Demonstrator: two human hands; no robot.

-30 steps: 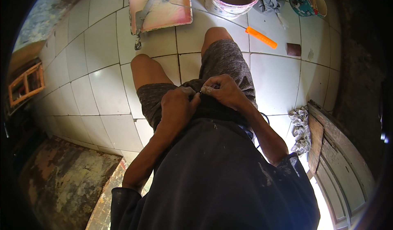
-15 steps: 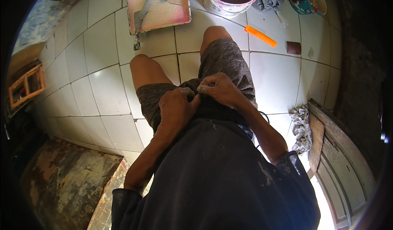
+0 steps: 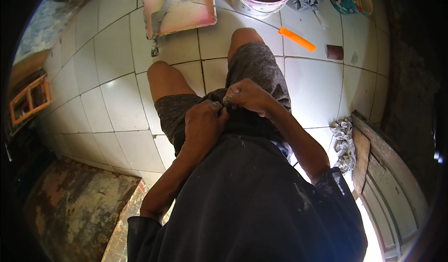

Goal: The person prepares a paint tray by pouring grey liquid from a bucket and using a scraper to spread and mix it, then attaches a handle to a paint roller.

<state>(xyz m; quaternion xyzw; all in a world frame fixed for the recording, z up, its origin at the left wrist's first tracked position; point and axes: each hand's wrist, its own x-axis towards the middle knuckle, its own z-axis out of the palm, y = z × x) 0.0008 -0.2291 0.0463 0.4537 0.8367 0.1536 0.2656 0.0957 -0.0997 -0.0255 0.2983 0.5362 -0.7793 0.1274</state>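
Head view: left hand point(image 3: 202, 123) and right hand point(image 3: 251, 97) lie adjacent at the front waist of the grey shorts point(image 3: 260, 70), each grip curled; pinched cloth cannot be confirmed. Step in hand: apparently waist handling; next move requires fine fingertip control. Paint tray point(image 3: 196, 18): beyond shorts.

We cannot tell what, if anything, lies between the fingertips of the bare left hand point(image 3: 202, 122) and the bare right hand point(image 3: 250, 95) at the waist of the dark grey-brown fabric shorts point(image 3: 259, 66), as the fingers hide that spot. We lose the far ends of the pink-stained rectangular paint tray point(image 3: 189, 18) and the round white paint-smeared bucket point(image 3: 255, 8) to the top edge, and we find the inside of the orange-brown wooden frame point(image 3: 30, 99) too dark and small to read.
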